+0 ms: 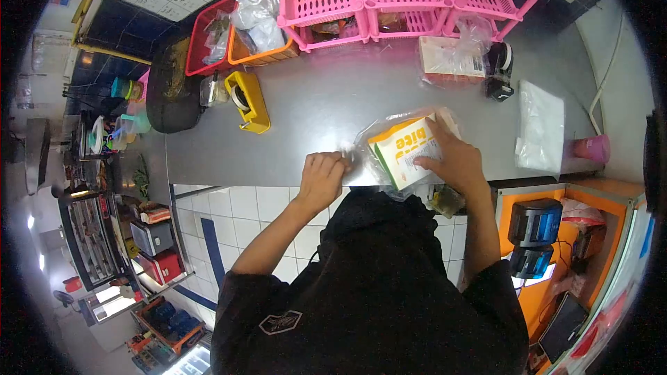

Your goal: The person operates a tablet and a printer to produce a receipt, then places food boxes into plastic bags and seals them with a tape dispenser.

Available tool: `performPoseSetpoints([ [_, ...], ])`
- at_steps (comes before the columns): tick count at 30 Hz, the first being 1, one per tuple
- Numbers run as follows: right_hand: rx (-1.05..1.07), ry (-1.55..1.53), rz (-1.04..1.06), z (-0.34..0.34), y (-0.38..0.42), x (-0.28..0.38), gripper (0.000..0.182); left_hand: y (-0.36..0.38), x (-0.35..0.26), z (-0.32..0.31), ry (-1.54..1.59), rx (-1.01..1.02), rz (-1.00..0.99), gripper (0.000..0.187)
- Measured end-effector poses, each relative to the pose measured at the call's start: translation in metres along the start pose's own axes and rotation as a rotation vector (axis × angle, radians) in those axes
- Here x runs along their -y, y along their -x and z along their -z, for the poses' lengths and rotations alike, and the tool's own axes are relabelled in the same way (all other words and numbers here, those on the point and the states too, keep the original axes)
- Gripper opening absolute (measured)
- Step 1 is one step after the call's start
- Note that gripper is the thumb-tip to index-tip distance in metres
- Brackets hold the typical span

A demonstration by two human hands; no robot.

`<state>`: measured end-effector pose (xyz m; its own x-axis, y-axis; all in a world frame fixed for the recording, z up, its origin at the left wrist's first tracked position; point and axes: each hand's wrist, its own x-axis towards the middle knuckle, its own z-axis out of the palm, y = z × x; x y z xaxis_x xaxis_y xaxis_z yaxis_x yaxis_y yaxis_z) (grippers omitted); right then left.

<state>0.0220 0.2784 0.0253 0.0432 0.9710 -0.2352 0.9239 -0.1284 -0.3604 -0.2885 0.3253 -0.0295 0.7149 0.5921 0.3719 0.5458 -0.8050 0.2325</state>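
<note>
A white, yellow and green printed food box lies tilted inside a clear plastic bag at the front edge of the steel table. My right hand holds the box from its right side, thumb and fingers spread apart over its top face. To the left, my left hand is closed in a pinch at the table edge. Between its fingertips is what looks like the gathered end of the bag, though blur and the fingers hide most of it.
A yellow tape dispenser stands left on the steel table. Pink racks, an orange basket and a red basket line the back. Plastic sheets and a pink cup are at the right.
</note>
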Motion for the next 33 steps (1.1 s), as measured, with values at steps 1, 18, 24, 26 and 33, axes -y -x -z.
performPoseSetpoints([
  [1, -0.009, -0.011, 0.021, -0.001, -0.001, -0.003, 0.090, -0.002, -0.002, -0.001, 0.074, -0.033, 0.085, 0.018],
  [18, -0.038, -0.024, -0.001, 0.002, 0.007, 0.007, 0.093, -0.033, -0.027, -0.078, 0.389, -0.091, 0.528, 0.011],
  [24, -0.001, -0.052, -0.026, 0.009, 0.007, 0.005, 0.093, 0.000, -0.007, -0.048, 0.356, -0.164, 0.425, 0.009],
  [26, 0.058, -0.071, -0.058, 0.012, 0.010, 0.009, 0.093, 0.012, -0.003, -0.026, 0.395, -0.176, 0.494, 0.011],
  [33, 0.006, 0.004, -0.041, 0.007, 0.007, 0.016, 0.094, -0.034, -0.028, 0.013, 0.237, -0.042, -0.121, 0.027],
])
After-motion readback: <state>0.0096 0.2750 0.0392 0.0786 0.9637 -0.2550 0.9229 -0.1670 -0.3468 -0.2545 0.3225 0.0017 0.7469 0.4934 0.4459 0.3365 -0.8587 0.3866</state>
